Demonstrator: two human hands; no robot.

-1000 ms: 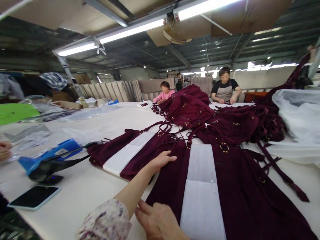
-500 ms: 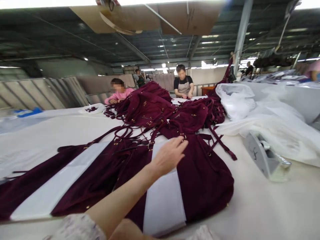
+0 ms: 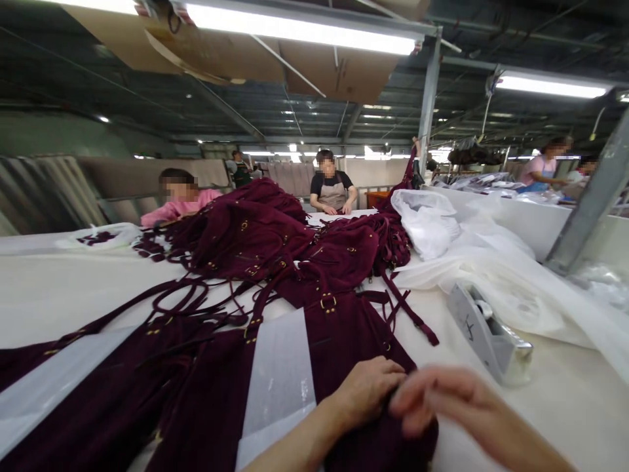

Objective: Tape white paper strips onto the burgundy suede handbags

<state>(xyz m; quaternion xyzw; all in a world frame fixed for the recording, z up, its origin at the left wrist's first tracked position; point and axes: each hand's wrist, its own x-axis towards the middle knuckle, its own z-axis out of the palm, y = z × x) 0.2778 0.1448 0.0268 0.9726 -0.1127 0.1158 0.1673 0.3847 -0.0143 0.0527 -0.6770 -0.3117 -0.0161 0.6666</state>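
Observation:
A maroon fabric bag (image 3: 344, 347) with gold-coloured buckles lies on the white table in front of me. My left hand (image 3: 368, 387) rests on its right side, fingers bent down and closed on the fabric. Close beside it, at the bag's right edge, is my right hand (image 3: 455, 396), its fingers curved and blurred by motion; whether they grip the fabric cannot be made out. A folded white sheet (image 3: 280, 360) lies along the bag's left side, with more maroon bags (image 3: 196, 380) to its left.
Maroon bags with straps (image 3: 246, 229) are heaped farther back. To the right stand a tape dispenser (image 3: 486, 334) and crumpled white plastic sheeting (image 3: 476, 275). Co-workers in pink (image 3: 181, 203) and in an apron (image 3: 331, 190) are beyond the heap. A grey post (image 3: 590, 196) rises at right.
My left hand has moved from the bag's top buckle down and right to its side. My right hand has come into view beside it. The camera's view has shifted right and up.

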